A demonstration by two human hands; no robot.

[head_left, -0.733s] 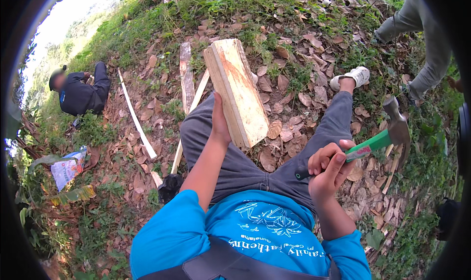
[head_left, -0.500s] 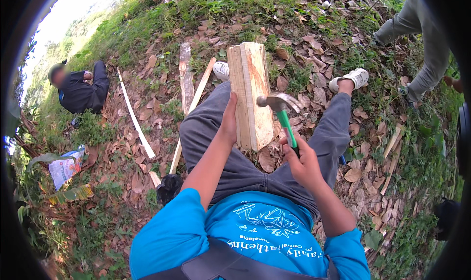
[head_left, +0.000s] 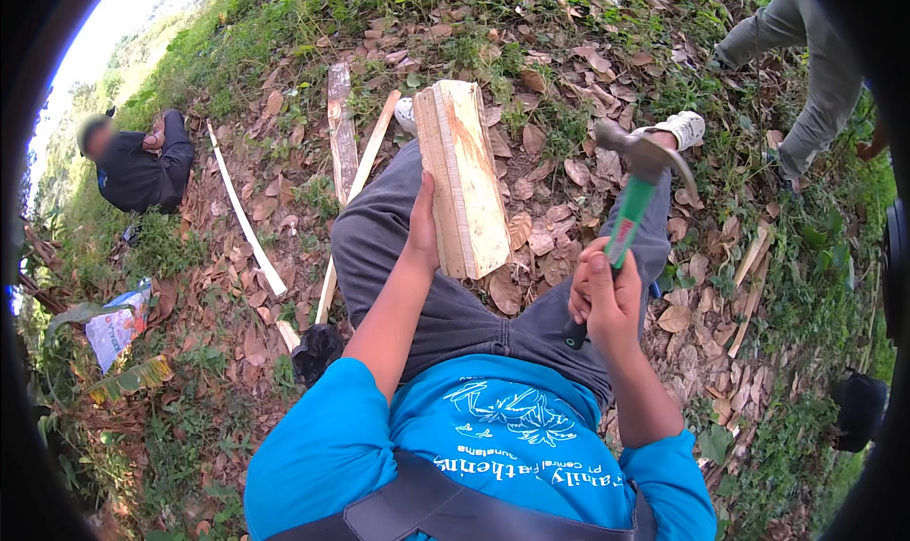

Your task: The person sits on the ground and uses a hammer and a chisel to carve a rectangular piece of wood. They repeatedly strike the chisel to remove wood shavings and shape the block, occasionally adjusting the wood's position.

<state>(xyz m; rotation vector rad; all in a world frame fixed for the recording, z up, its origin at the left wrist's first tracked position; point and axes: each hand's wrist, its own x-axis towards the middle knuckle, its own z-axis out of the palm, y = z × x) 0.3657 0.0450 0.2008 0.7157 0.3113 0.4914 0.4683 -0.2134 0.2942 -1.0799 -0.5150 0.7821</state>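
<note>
A long box-like piece of pale wood (head_left: pixel 464 176), made of boards set edge to edge, stands tilted over my lap. My left hand (head_left: pixel 424 223) grips its left side, with some fingers hidden behind the wood. In my right hand (head_left: pixel 605 299) is a claw hammer (head_left: pixel 633 209) with a green and black handle, the fingers wrapped round the grip. Its metal head is up to the right of the wood, apart from it and slightly blurred.
Wooden strips (head_left: pixel 248 214) and a weathered board (head_left: pixel 339 128) lie on leaf-covered ground to the left. Short wood pieces (head_left: pixel 752 285) lie at right. One person (head_left: pixel 147 166) sits at far left; another person's grey-trousered legs (head_left: pixel 820 95) show at upper right. A plastic sack (head_left: pixel 118 328) lies at left.
The hammer has swung away from the wood, up and to the right, with my right hand. The wood has shifted slightly left and tilted in my left hand.
</note>
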